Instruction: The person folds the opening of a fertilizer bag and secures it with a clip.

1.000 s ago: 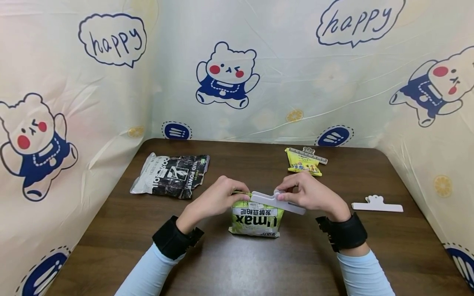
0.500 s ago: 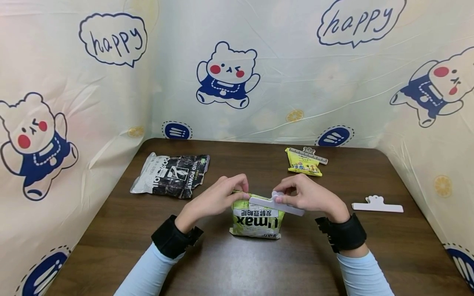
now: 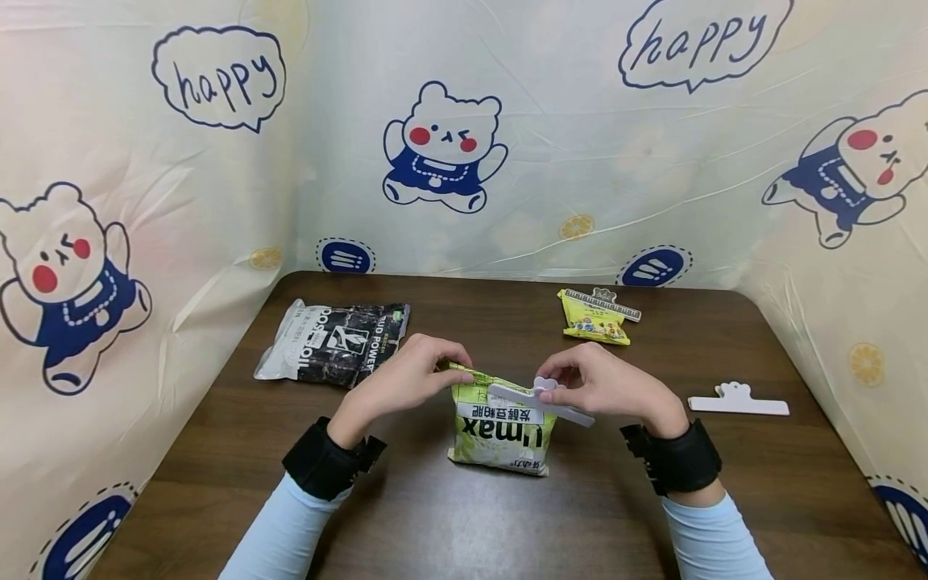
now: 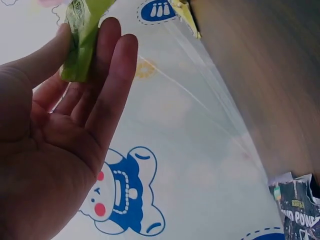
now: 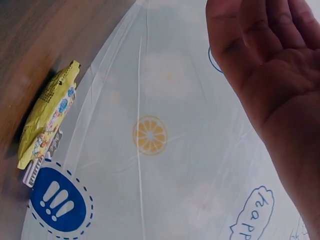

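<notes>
A green-yellow bag with "Umax" print stands near the middle of the table, its folded top edge raised. My left hand pinches the top left corner of the bag between thumb and fingers; the left wrist view shows the green corner in that grip. With thumb and fingers, my right hand holds the handle of a white sealing clip. The clip's long bar lies across the right part of the bag's top and sticks out past its right side. In the right wrist view, the clip under my right hand is out of sight.
A black and white soil bag lies at the back left. Toward the back right is a small yellow packet with a clip along its top. Another white clip lies at the right. Printed cloth hangs around the table.
My left hand has shifted left and slightly up, to the bag's top left corner, exposing more of its top edge. My right hand and the clip have barely moved.
</notes>
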`<act>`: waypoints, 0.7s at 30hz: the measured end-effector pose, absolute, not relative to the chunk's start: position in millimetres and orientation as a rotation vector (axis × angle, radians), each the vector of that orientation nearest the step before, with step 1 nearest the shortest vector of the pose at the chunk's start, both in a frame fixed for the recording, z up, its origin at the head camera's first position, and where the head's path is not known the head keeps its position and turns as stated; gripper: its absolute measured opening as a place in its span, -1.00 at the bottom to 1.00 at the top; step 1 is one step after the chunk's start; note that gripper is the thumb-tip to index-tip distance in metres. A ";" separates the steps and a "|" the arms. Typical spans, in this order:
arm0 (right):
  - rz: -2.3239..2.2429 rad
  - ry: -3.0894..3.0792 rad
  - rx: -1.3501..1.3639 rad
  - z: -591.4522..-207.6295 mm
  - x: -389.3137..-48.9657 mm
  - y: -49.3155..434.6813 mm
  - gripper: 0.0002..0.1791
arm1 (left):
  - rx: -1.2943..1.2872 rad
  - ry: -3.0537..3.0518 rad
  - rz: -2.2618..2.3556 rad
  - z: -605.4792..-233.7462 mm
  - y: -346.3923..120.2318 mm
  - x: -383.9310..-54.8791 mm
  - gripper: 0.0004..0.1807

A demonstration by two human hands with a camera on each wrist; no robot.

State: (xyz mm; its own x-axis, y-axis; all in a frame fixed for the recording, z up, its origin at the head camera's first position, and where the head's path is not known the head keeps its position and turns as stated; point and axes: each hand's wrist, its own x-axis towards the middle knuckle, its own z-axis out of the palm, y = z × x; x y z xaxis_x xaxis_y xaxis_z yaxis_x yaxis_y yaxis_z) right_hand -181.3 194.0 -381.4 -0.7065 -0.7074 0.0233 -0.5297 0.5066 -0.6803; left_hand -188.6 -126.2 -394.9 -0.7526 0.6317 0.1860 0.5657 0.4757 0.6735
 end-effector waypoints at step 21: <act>-1.001 2.544 -0.991 -383.3 -181.3 190.2 -0.92 | 1.132 2.656 1.218 -392.9 -117.6 -180.5 -0.89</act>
